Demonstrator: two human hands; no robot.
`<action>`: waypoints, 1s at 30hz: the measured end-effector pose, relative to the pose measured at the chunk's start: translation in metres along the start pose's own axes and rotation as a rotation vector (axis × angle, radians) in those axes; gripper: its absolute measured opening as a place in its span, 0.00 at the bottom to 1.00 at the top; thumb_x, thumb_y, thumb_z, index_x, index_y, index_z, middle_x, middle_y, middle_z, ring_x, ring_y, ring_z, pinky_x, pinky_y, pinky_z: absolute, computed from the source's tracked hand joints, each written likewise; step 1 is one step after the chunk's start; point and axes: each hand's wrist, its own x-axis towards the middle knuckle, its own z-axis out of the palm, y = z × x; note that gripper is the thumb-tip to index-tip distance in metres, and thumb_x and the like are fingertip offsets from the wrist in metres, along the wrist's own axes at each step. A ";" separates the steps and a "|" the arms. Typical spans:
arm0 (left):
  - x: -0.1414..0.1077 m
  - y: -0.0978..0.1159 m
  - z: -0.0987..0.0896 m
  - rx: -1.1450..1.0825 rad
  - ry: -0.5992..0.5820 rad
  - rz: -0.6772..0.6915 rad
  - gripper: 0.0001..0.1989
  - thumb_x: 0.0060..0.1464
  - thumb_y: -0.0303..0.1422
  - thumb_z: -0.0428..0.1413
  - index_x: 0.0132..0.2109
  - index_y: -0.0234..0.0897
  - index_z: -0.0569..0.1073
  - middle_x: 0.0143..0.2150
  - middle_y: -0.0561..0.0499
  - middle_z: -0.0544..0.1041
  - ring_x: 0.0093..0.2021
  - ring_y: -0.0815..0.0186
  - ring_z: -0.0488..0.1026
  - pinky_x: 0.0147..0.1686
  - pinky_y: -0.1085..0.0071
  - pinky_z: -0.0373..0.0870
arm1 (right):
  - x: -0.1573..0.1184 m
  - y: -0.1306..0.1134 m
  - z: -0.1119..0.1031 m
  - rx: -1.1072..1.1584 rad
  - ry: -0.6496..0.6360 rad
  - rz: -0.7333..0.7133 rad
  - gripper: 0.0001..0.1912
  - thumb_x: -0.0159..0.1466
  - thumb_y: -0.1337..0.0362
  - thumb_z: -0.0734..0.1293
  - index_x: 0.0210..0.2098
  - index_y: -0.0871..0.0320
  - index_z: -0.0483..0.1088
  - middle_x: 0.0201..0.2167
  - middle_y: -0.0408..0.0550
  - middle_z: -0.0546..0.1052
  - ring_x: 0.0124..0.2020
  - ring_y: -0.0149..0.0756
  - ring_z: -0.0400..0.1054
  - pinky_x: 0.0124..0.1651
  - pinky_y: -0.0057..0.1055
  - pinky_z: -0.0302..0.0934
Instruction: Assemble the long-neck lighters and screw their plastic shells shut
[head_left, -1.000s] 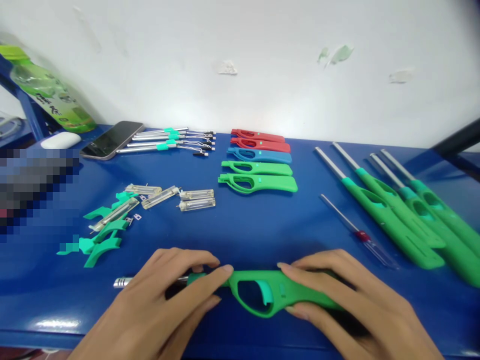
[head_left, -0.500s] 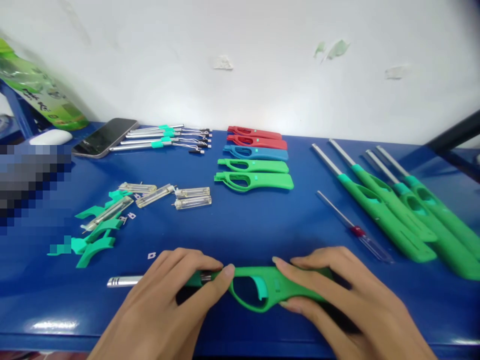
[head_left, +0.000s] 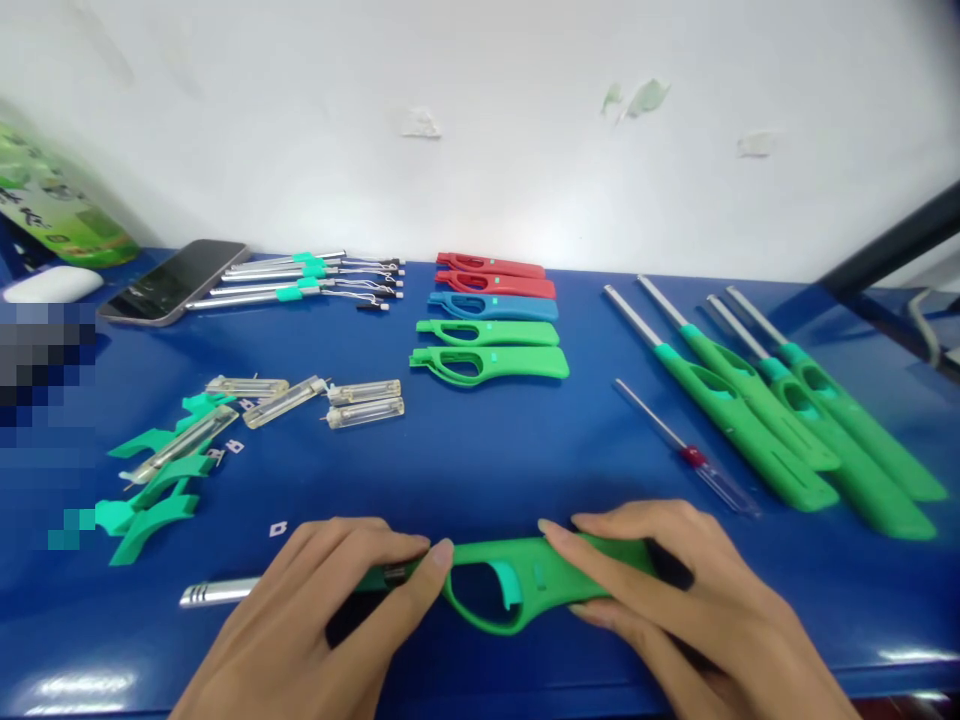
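Drawing the metal tube [head_left: 221, 592] farther out from the green handle [head_left: 553, 592] than a second ago, seemingly leaving the parts less closely seated. Pinching the handle's front with the left fingers [head_left: 411, 597], grasping its grip with the right fingers [head_left: 600, 570], framing an open loop and curved turquoise trigger [head_left: 510, 583] in between. Showing a white clip [head_left: 278, 528] just beyond the left fingers, a screwdriver [head_left: 716, 478] beyond the right.
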 end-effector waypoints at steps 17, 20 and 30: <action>-0.003 -0.011 -0.005 0.041 -0.032 -0.072 0.16 0.75 0.31 0.51 0.64 0.48 0.73 0.53 0.52 0.77 0.49 0.67 0.76 0.52 0.73 0.74 | -0.006 0.004 0.004 0.001 0.002 -0.025 0.22 0.74 0.61 0.66 0.66 0.42 0.73 0.45 0.49 0.75 0.43 0.32 0.78 0.40 0.23 0.77; -0.006 -0.011 -0.004 0.049 -0.076 -0.065 0.28 0.70 0.22 0.49 0.71 0.52 0.68 0.57 0.51 0.77 0.54 0.65 0.77 0.57 0.69 0.75 | -0.003 0.004 0.005 0.017 0.007 -0.036 0.22 0.75 0.59 0.65 0.67 0.47 0.72 0.44 0.49 0.76 0.43 0.32 0.78 0.41 0.24 0.77; 0.021 0.002 -0.013 0.080 0.022 -0.020 0.21 0.72 0.43 0.53 0.66 0.49 0.75 0.52 0.47 0.83 0.54 0.56 0.80 0.55 0.61 0.80 | -0.009 0.011 0.012 0.033 0.046 -0.028 0.19 0.79 0.52 0.56 0.58 0.48 0.74 0.48 0.47 0.81 0.45 0.35 0.81 0.46 0.26 0.77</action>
